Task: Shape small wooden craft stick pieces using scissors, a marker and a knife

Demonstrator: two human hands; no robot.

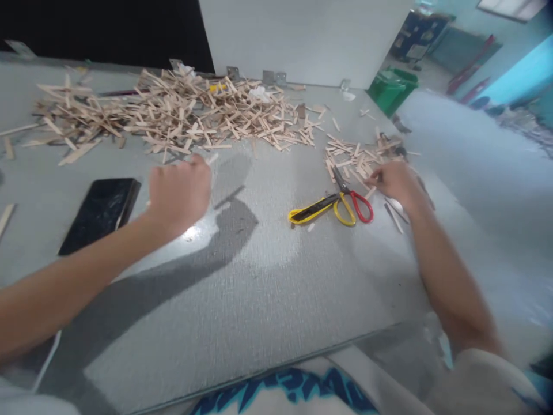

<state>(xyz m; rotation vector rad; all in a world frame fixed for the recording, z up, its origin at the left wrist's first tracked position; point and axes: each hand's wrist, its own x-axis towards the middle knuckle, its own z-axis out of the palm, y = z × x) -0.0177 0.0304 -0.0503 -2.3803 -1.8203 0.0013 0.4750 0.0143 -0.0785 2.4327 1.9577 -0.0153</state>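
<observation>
My left hand [181,193] is raised over the table, closed in a fist round a thin wooden stick [212,158] whose pale end pokes out past the fingers. On the right, my right hand [398,183] reaches down with fingers pinched on a wooden stick [370,192] at the edge of a small pile of sticks [356,154]; the grip is partly blurred. Between the hands lie scissors [353,207] with one yellow and one red handle loop, touching a yellow and black utility knife [313,210].
A large heap of wooden sticks [185,112] stretches along the back of the table [242,311]. A black phone [101,213] lies by my left forearm. Metal hinges [275,77] line the back edge. Beyond the right edge stands a green bin [392,91] on the floor.
</observation>
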